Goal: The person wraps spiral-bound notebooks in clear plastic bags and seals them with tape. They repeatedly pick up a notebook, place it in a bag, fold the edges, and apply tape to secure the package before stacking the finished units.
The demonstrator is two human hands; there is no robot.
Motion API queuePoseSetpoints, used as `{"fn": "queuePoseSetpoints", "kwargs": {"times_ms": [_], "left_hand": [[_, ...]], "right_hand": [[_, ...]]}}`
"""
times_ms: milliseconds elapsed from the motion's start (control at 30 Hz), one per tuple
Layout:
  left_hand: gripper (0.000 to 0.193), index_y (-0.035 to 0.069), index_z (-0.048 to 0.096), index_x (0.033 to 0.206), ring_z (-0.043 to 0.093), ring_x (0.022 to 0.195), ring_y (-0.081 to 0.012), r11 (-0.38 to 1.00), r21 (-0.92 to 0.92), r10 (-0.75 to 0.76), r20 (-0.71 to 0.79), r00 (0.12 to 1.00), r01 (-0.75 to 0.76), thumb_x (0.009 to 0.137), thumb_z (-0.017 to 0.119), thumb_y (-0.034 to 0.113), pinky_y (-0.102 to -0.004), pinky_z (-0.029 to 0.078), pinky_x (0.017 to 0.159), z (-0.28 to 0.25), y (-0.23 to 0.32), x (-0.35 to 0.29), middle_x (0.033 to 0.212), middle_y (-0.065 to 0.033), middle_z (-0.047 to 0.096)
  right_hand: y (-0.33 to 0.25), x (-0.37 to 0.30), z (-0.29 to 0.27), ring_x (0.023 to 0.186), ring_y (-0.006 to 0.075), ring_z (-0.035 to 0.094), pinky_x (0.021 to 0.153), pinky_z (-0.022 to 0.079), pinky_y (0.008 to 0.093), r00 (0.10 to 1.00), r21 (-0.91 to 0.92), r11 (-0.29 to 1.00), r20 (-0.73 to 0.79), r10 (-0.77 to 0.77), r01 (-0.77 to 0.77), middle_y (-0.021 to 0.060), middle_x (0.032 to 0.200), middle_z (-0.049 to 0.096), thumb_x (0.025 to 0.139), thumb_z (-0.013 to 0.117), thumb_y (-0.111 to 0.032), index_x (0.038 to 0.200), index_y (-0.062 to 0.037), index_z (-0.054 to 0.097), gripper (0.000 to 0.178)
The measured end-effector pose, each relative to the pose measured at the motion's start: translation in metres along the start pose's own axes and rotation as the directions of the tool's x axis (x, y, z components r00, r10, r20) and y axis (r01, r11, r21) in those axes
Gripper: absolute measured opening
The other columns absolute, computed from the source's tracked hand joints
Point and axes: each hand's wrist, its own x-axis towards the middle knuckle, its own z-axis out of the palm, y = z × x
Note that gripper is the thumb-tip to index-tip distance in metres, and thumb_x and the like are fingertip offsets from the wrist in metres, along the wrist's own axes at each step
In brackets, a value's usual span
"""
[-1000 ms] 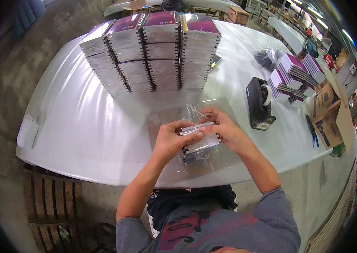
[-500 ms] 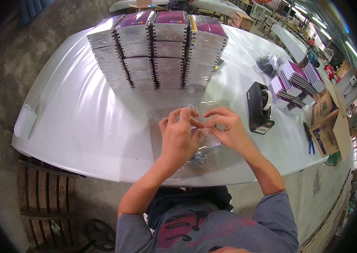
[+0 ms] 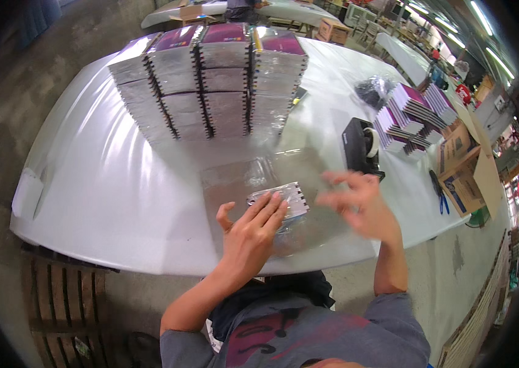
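Note:
My left hand (image 3: 250,230) lies flat on a spiral-bound notebook pack (image 3: 296,195) in clear plastic, fingers stretched out and thumb apart. The pack's black binding shows along its right end; much of its top is hidden under my fingers. Beneath it, a clear plastic sheet (image 3: 225,178) is spread on the white table (image 3: 118,202). My right hand (image 3: 364,205) is raised to the right of the pack, blurred by motion, its fingers apart and nothing visible in them. Nearest to it stands a black tape dispenser (image 3: 354,147) with a roll of tape.
Tall stacks of plastic-wrapped spiral notebooks (image 3: 222,80) stand at the back. On the right are loose purple-covered notebooks (image 3: 416,116), a bundle of clear plastic (image 3: 375,92), blue-handled pliers (image 3: 440,195) and an open cardboard box (image 3: 462,175). A white block (image 3: 27,193) sits at the left edge.
Both hands were pinching the plastic together over the pack. Now my right hand has let go and moved right, while my left hand has flattened onto the pack. The view has shifted slightly.

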Motion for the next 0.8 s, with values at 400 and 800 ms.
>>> {"fn": "queuePoseSetpoints", "kwargs": {"times_ms": [400, 800], "left_hand": [[0.034, 0.015, 0.067, 0.109, 0.058, 0.102, -0.0141, 0.999, -0.045, 0.004, -0.030, 1.000, -0.005, 0.076, 0.070, 0.013, -0.0362, 0.029, 0.091, -0.005, 0.004, 0.004, 0.118, 0.0000, 0.064], [0.034, 0.014, 0.066, 0.109, 0.058, 0.102, -0.0145, 0.999, -0.043, 0.018, -0.038, 0.999, -0.020, 0.075, 0.070, 0.013, -0.0358, 0.033, 0.091, -0.003, 0.002, 0.004, 0.117, 0.0002, 0.064]], "right_hand": [[0.189, -0.037, 0.026, 0.118, 0.0205, 0.041, 0.094, 0.027, 0.0531, 0.384, 0.785, 0.091, 0.196, 0.902, -0.613, 0.0038, 0.118, 0.056, 0.078, 0.067, -0.050, 0.097, -0.0158, 0.066, 0.039], [0.178, -0.073, 0.047, 0.118, 0.0171, 0.041, 0.102, 0.021, 0.0462, 0.635, 0.997, 0.074, -0.073, 0.769, 0.026, 0.0008, 0.128, 0.052, 0.083, 0.060, -0.028, 0.078, -0.0087, 0.065, 0.021]]}}
